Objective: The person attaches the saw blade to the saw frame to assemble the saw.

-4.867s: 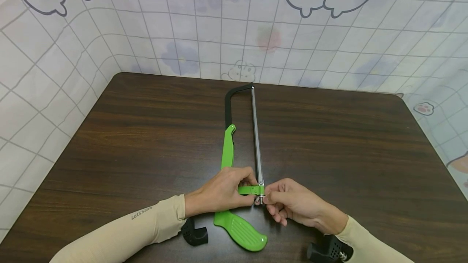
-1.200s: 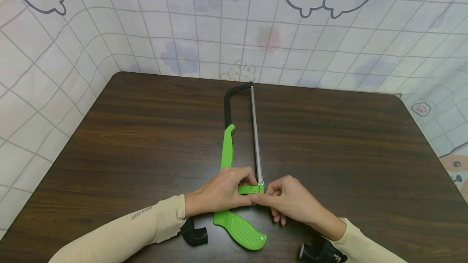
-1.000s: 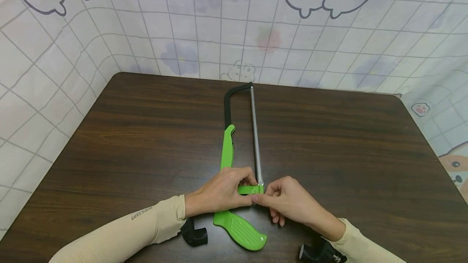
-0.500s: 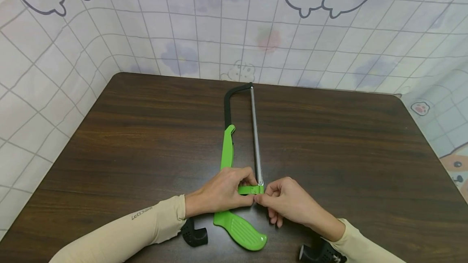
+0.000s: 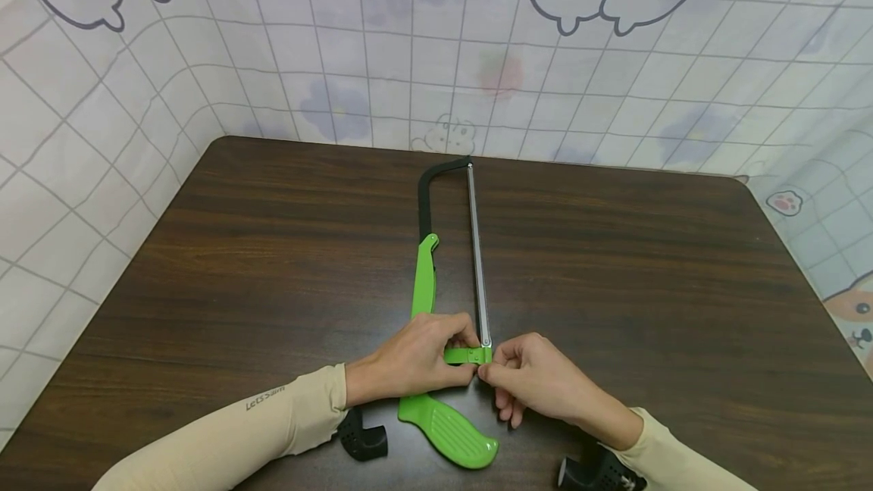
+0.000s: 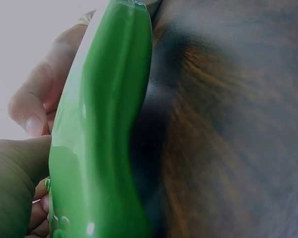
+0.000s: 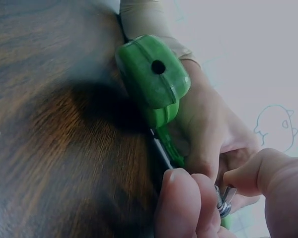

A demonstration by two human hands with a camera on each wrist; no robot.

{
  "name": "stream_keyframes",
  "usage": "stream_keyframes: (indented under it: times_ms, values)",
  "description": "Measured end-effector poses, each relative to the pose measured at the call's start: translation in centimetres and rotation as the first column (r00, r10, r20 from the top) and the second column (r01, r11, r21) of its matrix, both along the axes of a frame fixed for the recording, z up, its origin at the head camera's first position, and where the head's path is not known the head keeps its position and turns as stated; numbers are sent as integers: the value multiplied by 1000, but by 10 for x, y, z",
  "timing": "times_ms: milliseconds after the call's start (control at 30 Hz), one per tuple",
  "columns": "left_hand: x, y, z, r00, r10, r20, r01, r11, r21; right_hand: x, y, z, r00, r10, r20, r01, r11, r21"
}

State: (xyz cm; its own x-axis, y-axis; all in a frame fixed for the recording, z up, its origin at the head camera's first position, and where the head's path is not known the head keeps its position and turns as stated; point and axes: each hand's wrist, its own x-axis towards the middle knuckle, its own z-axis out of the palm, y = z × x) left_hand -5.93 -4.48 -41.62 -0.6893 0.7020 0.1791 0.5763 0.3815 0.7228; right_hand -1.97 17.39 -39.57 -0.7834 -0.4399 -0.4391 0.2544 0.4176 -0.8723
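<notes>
A hacksaw lies on the table, its green handle end toward me and its black frame bow pointing away. The grey metal blade runs along its right side to a short green bracket. My left hand holds the saw at that bracket, thumb on the near side and fingers beyond. With thumb and index finger, my right hand pinches a small metal wing nut at the bracket's near end. From the head view, the fingers mostly cover this nut.
The dark wooden table spreads around the saw. Behind and beside it hangs a pale grid-patterned curtain. Black wrist devices sit under both forearms, the left one close beside the green handle.
Over the last second my right thumb has slid slightly right across the wing nut. About five seconds ago the nut showed more openly. The left hand and the saw stay in place.
</notes>
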Motion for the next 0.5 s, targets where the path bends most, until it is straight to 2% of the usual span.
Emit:
stream_keyframes:
  times_ms: [500]
  values:
    - [0, 0, -1, 1000, 1, 7, -1, 1000, -2, 1, -2, -1, 999, 3, 45, -1, 999, -55]
